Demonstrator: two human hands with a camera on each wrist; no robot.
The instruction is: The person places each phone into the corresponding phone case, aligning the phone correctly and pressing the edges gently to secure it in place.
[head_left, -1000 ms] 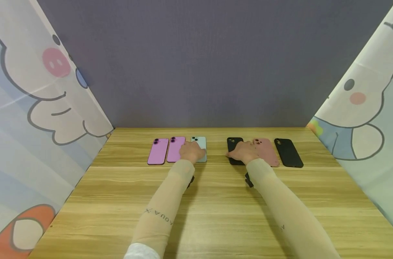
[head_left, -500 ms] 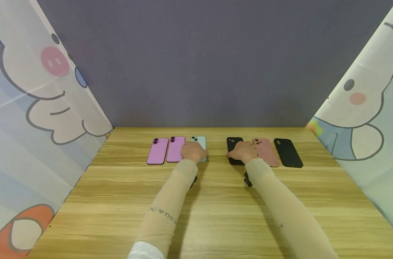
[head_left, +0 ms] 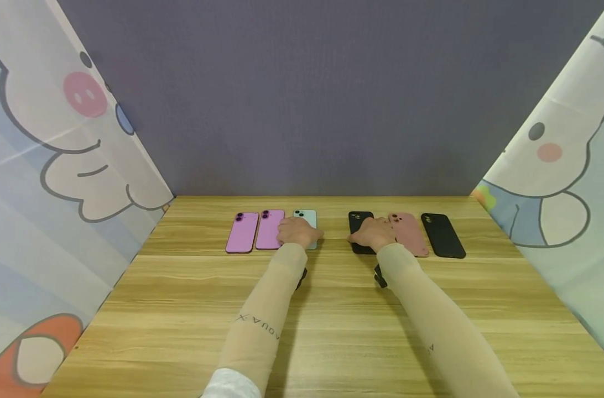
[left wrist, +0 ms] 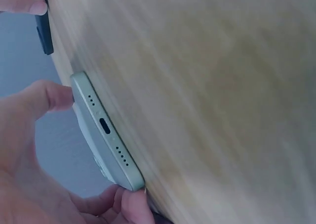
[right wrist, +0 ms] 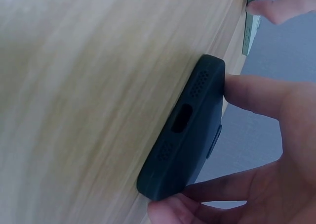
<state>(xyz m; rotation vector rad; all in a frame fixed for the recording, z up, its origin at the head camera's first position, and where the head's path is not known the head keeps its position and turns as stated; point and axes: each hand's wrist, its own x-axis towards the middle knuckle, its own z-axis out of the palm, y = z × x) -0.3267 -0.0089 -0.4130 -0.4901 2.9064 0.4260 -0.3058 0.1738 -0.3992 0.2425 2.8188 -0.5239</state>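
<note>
In the head view my left hand [head_left: 298, 231] is over a pale green phone [head_left: 309, 216], its camera end pointing away. The left wrist view shows the thumb at one long side of the phone [left wrist: 106, 130] and fingers at the other, gripping it across its width. My right hand [head_left: 374, 233] holds a black phone case [head_left: 355, 221] the same way. In the right wrist view its thumb touches one side of the case [right wrist: 182, 130], and the fingertips sit at the opposite lower corner. Both things lie on the wooden table [head_left: 332, 309].
Two pink-purple phones [head_left: 243, 232] [head_left: 270, 229] lie side by side left of the left hand. Right of the right hand lie a pink phone case [head_left: 409, 235] and another black phone case [head_left: 443, 235]. A grey panel [head_left: 322, 99] rises behind the table, with cartoon-print curtains [head_left: 556, 160] on both sides.
My left hand and forearm have shifted slightly to the right, and the left thumb now reaches past the pale green phone's right edge. The right hand and the row stay where they were.
</note>
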